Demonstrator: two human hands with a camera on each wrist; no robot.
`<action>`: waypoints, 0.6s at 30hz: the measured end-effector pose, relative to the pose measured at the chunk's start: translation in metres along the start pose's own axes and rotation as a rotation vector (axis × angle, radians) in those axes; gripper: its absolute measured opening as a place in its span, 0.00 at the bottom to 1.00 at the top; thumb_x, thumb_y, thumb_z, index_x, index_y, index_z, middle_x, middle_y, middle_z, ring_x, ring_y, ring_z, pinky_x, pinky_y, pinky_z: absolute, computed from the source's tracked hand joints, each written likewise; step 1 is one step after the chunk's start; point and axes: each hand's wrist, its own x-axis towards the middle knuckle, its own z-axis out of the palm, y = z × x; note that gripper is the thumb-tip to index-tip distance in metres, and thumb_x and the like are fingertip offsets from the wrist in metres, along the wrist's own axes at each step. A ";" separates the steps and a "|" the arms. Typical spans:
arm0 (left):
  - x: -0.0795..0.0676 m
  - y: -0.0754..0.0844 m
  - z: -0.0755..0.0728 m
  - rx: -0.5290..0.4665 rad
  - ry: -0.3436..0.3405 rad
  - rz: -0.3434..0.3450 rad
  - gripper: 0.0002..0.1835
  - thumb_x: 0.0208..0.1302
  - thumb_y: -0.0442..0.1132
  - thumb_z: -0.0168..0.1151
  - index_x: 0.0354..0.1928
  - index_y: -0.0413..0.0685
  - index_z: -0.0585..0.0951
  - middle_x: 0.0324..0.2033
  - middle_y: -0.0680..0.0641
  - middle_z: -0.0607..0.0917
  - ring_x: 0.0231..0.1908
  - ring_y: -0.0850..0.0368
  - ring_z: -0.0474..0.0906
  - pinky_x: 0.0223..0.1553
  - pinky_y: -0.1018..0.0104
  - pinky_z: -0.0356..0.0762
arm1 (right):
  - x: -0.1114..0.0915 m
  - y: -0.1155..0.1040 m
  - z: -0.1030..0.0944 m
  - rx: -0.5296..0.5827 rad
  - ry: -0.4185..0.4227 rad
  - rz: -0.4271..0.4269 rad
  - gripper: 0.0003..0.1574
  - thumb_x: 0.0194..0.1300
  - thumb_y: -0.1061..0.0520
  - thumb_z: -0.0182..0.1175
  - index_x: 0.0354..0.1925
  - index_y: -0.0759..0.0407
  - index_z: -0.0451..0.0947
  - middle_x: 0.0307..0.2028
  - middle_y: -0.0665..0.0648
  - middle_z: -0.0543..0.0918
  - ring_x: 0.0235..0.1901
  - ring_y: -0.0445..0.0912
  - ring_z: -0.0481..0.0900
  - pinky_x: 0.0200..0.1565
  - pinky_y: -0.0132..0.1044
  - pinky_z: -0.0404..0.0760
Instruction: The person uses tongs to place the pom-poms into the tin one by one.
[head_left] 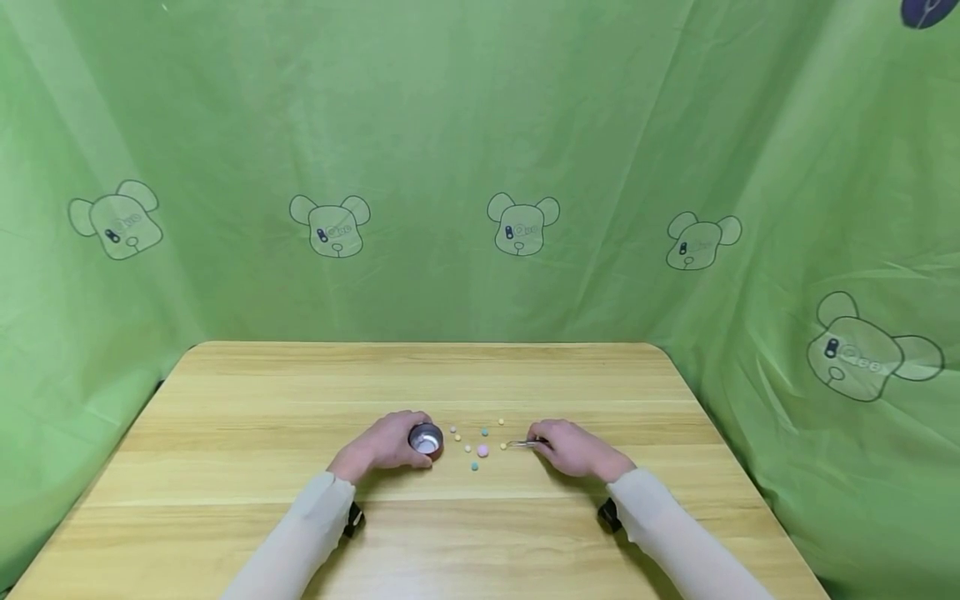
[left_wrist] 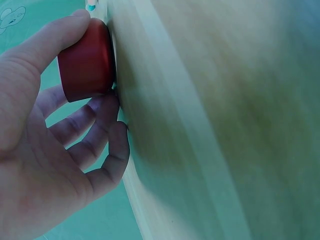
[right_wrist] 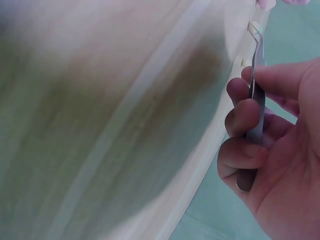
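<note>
My left hand (head_left: 386, 442) holds a small round red cup (left_wrist: 87, 62), thumb on one side and fingers on the other. In the head view its opening faces up and shows a silvery inside; it stands at table level. My right hand (head_left: 573, 450) grips metal tweezers (right_wrist: 258, 92) with thin bent tips that point left. Those tips are at a small yellow ball (head_left: 503, 447); whether they pinch it I cannot tell. Between the hands lie several small pastel balls, among them a larger pink ball (head_left: 483, 451) and a teal ball (head_left: 475, 467).
The balls are scattered on a light wooden table (head_left: 480, 533). Green cloth (head_left: 427, 125) with bear-head drawings hangs behind the table and at both sides. A dark band device (head_left: 609, 515) sits at each wrist, by the pale sleeves.
</note>
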 end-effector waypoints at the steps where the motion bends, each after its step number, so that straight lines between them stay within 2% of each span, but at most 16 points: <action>1: 0.000 0.000 0.000 0.002 0.000 -0.005 0.28 0.47 0.47 0.75 0.49 0.49 0.76 0.41 0.50 0.80 0.43 0.53 0.75 0.47 0.55 0.71 | 0.000 0.000 0.000 0.001 0.001 -0.004 0.05 0.69 0.60 0.54 0.39 0.53 0.77 0.33 0.45 0.78 0.32 0.38 0.72 0.37 0.39 0.75; 10: 0.000 0.001 0.000 0.003 0.005 -0.006 0.28 0.47 0.47 0.75 0.50 0.48 0.76 0.42 0.50 0.80 0.43 0.53 0.75 0.48 0.54 0.71 | 0.000 -0.001 0.000 0.013 0.011 0.000 0.06 0.69 0.60 0.53 0.39 0.53 0.77 0.33 0.46 0.79 0.32 0.38 0.73 0.37 0.40 0.75; 18: 0.000 0.001 0.000 0.008 0.003 -0.003 0.28 0.47 0.47 0.75 0.50 0.48 0.76 0.42 0.50 0.80 0.43 0.53 0.76 0.47 0.55 0.72 | 0.000 0.000 -0.001 0.052 0.020 0.073 0.05 0.68 0.59 0.54 0.39 0.54 0.78 0.31 0.45 0.77 0.31 0.38 0.72 0.37 0.39 0.74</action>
